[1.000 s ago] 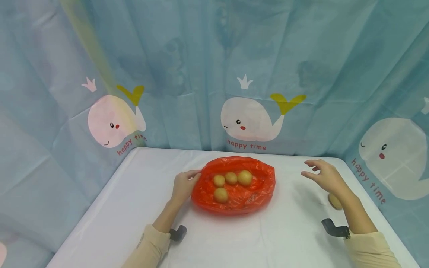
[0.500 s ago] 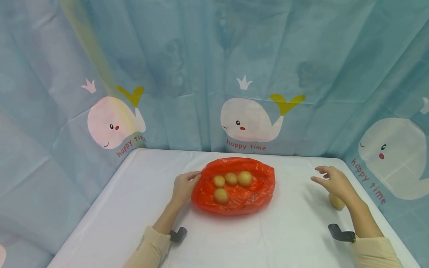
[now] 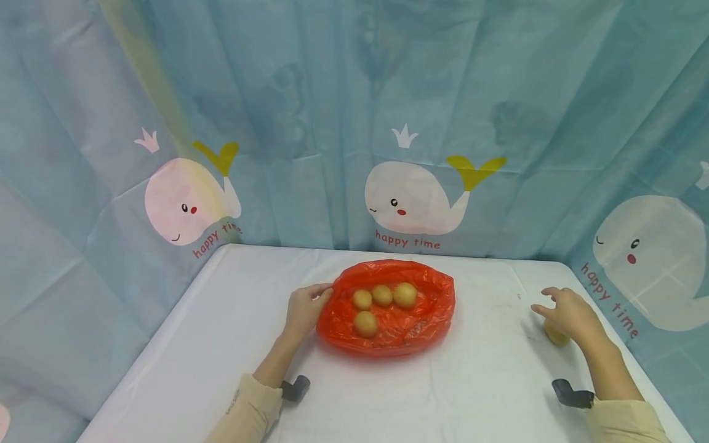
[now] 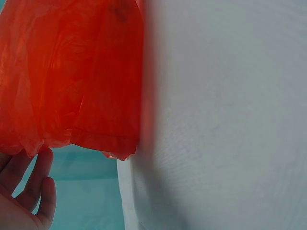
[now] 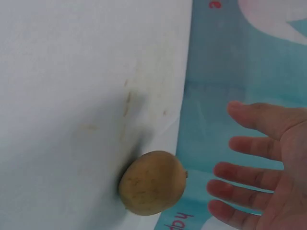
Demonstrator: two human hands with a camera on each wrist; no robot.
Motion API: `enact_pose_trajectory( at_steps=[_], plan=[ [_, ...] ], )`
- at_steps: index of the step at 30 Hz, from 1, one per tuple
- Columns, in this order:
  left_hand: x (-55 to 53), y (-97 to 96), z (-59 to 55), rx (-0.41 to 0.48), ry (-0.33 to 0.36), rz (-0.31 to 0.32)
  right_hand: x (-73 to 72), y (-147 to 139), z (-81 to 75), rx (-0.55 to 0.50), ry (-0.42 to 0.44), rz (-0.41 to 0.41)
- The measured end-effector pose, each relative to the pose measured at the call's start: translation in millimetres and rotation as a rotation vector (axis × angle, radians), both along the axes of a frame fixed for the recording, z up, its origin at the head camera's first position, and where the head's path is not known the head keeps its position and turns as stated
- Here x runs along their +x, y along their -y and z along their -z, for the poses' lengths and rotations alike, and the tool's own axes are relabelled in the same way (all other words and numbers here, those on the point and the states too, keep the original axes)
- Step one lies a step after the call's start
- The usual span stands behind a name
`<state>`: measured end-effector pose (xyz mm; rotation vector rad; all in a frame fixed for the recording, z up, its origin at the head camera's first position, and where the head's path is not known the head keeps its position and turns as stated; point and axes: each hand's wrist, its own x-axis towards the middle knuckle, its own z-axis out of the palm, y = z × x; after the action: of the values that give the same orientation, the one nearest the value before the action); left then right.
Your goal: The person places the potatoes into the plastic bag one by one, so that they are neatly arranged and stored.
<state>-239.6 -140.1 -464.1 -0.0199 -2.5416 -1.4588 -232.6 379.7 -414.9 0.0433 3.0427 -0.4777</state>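
Observation:
A red plastic bag [image 3: 437, 320] lies with its mouth spread wide on the white table. Inside sit several round, yellow-brown potato-like pieces [image 3: 405, 295]. My left hand [image 3: 303, 307] pinches the bag's left rim between thumb and finger; in the left wrist view some fingertips are hidden at the bag's edge. One more potato-like piece [image 5: 153, 183], smooth with a small nub, rests near the table's right edge. Above it my right hand [image 3: 573, 315] hovers with thumb and fingers spread and nothing in them; it partly covers that piece in the head view.
The white tabletop [image 3: 487, 394] meets a blue curtain [image 3: 310, 123] with whale prints at the back and sides. Faint brown marks [image 5: 127, 103] show on the cloth near the lone piece. A black wrist mount [image 3: 296, 389] sits at each forearm.
My right hand has moved right, toward the near side and lower, coming over the lone piece. The left hand and the bag have stayed in place.

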Motion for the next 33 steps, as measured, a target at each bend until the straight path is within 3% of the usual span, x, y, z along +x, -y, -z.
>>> enact_pose_trajectory(
  at_steps=[6,13,33],
  plan=[
    [-0.5,0.2,-0.4,0.0,0.001,0.002,1.6,-9.9,6.4,0.045,0.033,0.039],
    [-1.3,0.3,0.3,-0.008,-0.013,0.003,7.3,-16.7,12.8,0.024,0.089,0.095],
    [0.0,-0.5,0.6,-0.007,-0.01,0.004,14.3,-23.3,28.7,-0.017,0.108,0.123]
  ],
)
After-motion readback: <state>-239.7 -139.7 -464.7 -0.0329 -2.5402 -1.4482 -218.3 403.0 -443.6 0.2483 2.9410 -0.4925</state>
